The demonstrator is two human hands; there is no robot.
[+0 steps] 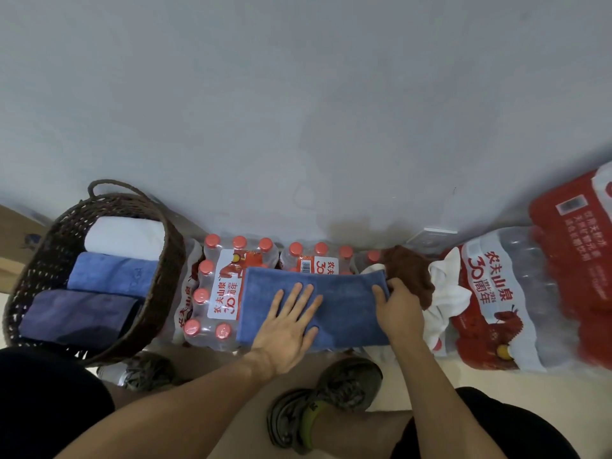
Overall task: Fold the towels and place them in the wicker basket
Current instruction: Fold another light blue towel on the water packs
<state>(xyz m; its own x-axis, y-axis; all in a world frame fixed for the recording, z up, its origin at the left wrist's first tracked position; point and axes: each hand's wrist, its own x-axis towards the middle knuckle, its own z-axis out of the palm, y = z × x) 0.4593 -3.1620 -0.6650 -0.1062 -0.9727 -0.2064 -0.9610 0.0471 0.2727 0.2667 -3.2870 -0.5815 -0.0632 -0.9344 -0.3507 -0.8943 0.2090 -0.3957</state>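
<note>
Water-bottle pack [222, 286] left of the left hand [288, 329] labelled 农夫山泉 30周年, pack [490, 293] right of the right hand [400, 309] labelled 农夫山泉 30周年 1996-2026

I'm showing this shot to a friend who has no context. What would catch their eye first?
Probably the blue towel at centre, spread over packs of red-capped water bottles, with the left hand pressing flat on it and the right hand gripping its right edge. Next, the wicker basket at left, holding three folded towels in a row. A brown and white cloth heap lies right of the towel.
</note>
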